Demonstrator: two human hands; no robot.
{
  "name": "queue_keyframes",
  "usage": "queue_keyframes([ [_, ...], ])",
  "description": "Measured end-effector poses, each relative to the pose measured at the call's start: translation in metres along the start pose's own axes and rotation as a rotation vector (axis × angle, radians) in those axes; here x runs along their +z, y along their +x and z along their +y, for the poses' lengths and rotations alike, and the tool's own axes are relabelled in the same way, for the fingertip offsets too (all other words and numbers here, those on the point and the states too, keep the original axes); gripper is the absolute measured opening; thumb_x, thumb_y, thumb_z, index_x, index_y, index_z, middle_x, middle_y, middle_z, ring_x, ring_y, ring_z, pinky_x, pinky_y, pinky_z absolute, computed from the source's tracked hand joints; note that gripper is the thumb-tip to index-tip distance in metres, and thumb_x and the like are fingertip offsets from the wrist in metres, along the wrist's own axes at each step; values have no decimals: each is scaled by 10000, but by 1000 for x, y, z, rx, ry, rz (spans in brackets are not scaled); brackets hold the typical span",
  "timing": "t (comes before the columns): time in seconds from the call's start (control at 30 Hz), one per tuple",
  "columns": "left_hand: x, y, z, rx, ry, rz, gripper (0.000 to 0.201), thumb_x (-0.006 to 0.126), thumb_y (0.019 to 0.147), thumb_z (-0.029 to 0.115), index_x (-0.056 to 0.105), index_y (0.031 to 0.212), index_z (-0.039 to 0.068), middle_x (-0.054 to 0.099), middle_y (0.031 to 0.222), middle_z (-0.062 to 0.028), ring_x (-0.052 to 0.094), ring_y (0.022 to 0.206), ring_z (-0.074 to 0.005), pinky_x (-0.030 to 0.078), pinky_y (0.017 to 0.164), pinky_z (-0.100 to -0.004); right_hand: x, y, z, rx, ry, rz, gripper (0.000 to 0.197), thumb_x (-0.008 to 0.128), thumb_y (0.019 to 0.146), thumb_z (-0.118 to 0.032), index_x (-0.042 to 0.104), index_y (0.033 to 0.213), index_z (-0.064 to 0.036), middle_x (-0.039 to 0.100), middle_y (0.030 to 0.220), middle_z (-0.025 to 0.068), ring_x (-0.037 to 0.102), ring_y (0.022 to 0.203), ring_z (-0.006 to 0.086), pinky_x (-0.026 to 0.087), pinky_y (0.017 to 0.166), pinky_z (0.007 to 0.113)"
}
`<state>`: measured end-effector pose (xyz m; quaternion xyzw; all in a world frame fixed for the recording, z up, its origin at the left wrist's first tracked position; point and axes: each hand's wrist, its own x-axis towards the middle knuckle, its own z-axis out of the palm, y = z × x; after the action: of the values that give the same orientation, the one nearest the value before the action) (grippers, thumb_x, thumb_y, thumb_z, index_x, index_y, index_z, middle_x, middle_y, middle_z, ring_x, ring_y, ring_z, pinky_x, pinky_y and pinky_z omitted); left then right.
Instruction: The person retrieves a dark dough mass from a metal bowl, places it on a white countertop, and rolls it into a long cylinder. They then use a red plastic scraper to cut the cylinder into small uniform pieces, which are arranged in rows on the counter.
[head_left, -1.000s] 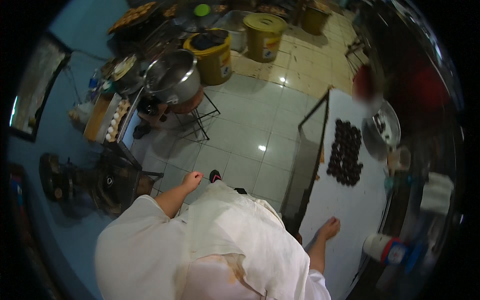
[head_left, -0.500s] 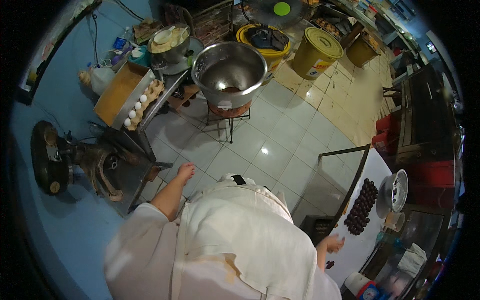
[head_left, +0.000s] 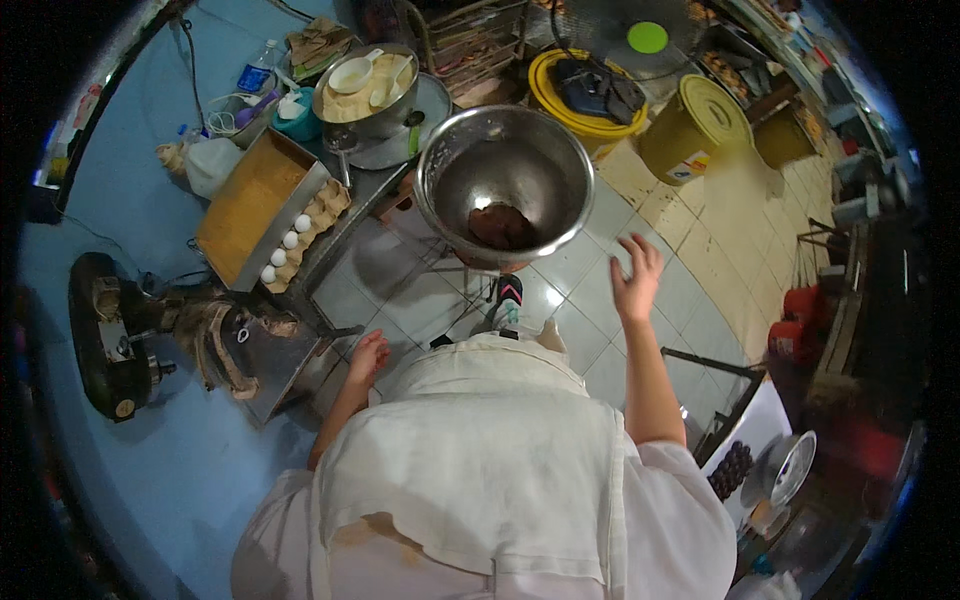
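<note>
Lifted from the edge of the white table [head_left: 768,412], the right hand [head_left: 638,288] has come forward since half a second ago, and the person has turned, so the big steel bowl [head_left: 505,180] now sits straight ahead. From where I stand, the side table [head_left: 338,236] is crowded along the wall; the white table juts in at the person's right. Between them is the bowl, up on a thin-legged stand, with a yellow bucket [head_left: 547,95] just behind it. At the side table's near end lies a rectangular box [head_left: 250,210], and toward its far end stands a smaller bowl [head_left: 340,108] of pale powder. An egg carton [head_left: 308,235] runs between the box and the table's edge. The right hand is empty, thumb and fingers apart, near the bowl's rim but clear of it. Beside the apron hangs the left hand [head_left: 370,355], fingers loosely curled (whether thumb meets fingers, I cannot tell). Low inside the bowl is a brown lump [head_left: 502,227]. Dark balls [head_left: 730,472] cluster by the white table's inner edge; four white eggs [head_left: 290,240] sit in the carton.
</note>
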<state>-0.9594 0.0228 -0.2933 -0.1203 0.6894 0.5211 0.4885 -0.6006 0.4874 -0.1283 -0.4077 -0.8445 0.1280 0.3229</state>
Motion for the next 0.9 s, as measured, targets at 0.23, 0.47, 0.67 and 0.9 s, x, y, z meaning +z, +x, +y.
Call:
queue_keyframes([
  [0.23,55,-7,46,3,-81,172,466,649,1029,293,562,1464,149,641,1239,-33,660,973,-182,525,855,-328,199,144,-57,-191,42,-910,857,894,749,-327,515,1515,-265,432,1587,186,410,1437,471,398,1156,609],
  [0.47,69,-48,7,12,90,138,468,628,1034,332,562,1450,127,647,1361,-86,661,1104,-206,514,945,-391,310,123,-53,38,-366,-1541,1273,965,714,-280,106,1605,-579,-50,1757,79,20,1594,456,273,1202,724],
  [0.67,-49,-92,-187,44,-496,200,521,657,1011,343,556,1461,101,611,1404,-162,618,1240,-293,491,1066,-432,323,98,-63,-49,-243,-1520,1213,942,734,-218,161,1592,-572,88,1729,103,254,1518,459,378,1166,680],
  [0.9,16,-69,-129,-370,-320,348,554,639,1018,353,527,1487,79,578,1442,-178,590,1282,-309,471,1094,-439,316,119,-32,-162,-218,-1397,1049,909,755,-174,311,1548,-512,264,1642,117,392,1427,463,484,1103,611],
])
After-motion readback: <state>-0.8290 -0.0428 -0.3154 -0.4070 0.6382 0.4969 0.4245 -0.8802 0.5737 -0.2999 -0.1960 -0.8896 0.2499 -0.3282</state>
